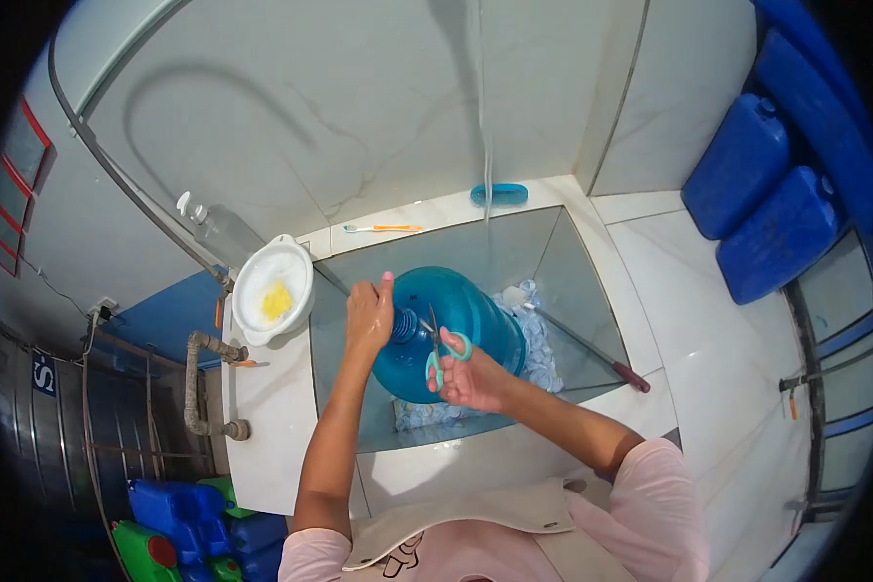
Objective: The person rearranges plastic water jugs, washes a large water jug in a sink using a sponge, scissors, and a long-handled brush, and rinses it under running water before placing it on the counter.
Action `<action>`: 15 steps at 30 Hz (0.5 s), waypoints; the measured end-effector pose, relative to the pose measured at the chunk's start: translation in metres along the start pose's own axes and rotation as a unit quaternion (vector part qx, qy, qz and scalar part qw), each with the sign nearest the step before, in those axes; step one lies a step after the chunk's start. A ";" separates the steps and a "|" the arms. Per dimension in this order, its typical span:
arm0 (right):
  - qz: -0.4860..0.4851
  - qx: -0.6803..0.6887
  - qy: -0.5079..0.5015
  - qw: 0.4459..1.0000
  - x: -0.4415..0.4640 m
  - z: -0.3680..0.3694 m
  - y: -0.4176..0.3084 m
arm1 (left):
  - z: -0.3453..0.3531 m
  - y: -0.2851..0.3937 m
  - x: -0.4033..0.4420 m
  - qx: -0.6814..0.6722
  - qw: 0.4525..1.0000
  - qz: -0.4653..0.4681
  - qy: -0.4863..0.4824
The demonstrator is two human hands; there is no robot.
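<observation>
Water jug (470, 312): blue, tipped on its side in the sink basin (584, 291), neck toward left; pale cap-like discs (541, 347) beside and under it.
Right hand (473, 378): grasping turquoise-handled scissors (436, 341), blades close to jug neck.
Left hand (369, 315): at jug neck, thumb extended; cannot tell if gripping.
Worktop (267, 427), left: white bowl (259, 336), yellow sponge (276, 302) inside.
Far ledge: orange toothbrush (388, 228).
</observation>
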State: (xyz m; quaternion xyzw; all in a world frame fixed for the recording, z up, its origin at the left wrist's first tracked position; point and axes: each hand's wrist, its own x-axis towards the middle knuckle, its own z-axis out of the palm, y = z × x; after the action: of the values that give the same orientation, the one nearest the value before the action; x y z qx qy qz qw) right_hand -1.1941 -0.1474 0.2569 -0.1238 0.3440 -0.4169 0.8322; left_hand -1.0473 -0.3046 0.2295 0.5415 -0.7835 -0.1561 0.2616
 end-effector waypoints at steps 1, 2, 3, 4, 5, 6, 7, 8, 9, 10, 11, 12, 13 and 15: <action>0.023 0.091 -0.043 0.995 -0.003 0.005 0.004 | -0.003 0.005 -0.005 0.004 1.000 0.000 -0.003; 0.024 0.095 -0.045 0.994 -0.004 0.008 0.007 | -0.004 0.010 -0.013 -0.025 0.999 -0.024 0.014; 0.026 0.120 -0.058 0.991 -0.005 0.010 0.009 | -0.007 0.017 -0.019 -0.054 0.997 -0.047 0.032; 0.028 0.145 -0.072 0.986 -0.005 0.012 0.012 | -0.008 0.016 -0.022 -0.051 0.997 -0.046 0.028; 0.028 0.150 -0.072 0.986 -0.006 0.014 0.014 | -0.009 0.014 -0.025 -0.079 0.996 -0.005 0.031; 0.032 0.167 -0.064 0.983 -0.007 0.015 0.016 | -0.011 0.015 -0.029 -0.107 0.993 0.035 0.034; 0.038 0.183 -0.056 0.981 -0.008 0.016 0.018 | -0.013 0.016 -0.034 -0.106 0.993 0.034 0.032; 0.039 0.185 -0.057 0.980 -0.008 0.015 0.021 | -0.015 0.017 -0.038 -0.125 0.990 0.055 0.023; 0.038 0.197 -0.051 0.978 -0.007 0.014 0.023 | -0.018 0.019 -0.042 -0.143 0.987 0.077 0.016; 0.036 0.208 -0.046 0.976 -0.006 0.013 0.024 | -0.019 0.019 -0.045 -0.142 0.987 0.076 0.015; 0.037 0.210 -0.047 0.976 -0.007 0.012 0.026 | -0.019 0.019 -0.049 -0.152 0.983 0.101 0.011; 0.045 0.212 -0.054 0.975 -0.009 0.010 0.027 | -0.020 0.020 -0.052 -0.162 0.979 0.125 0.006; 0.053 0.215 -0.060 0.973 -0.011 0.009 0.028 | -0.022 0.022 -0.054 -0.161 0.979 0.125 0.003; 0.057 0.229 -0.053 0.970 -0.021 0.013 0.027 | -0.023 0.025 -0.059 -0.172 0.967 0.189 0.000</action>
State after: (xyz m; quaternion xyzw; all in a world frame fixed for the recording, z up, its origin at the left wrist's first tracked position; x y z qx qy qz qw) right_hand -1.1775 -0.1152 0.2629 0.0673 0.2012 -0.4295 0.8778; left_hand -1.0367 -0.2401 0.2467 0.3303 -0.8331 -0.2362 0.3756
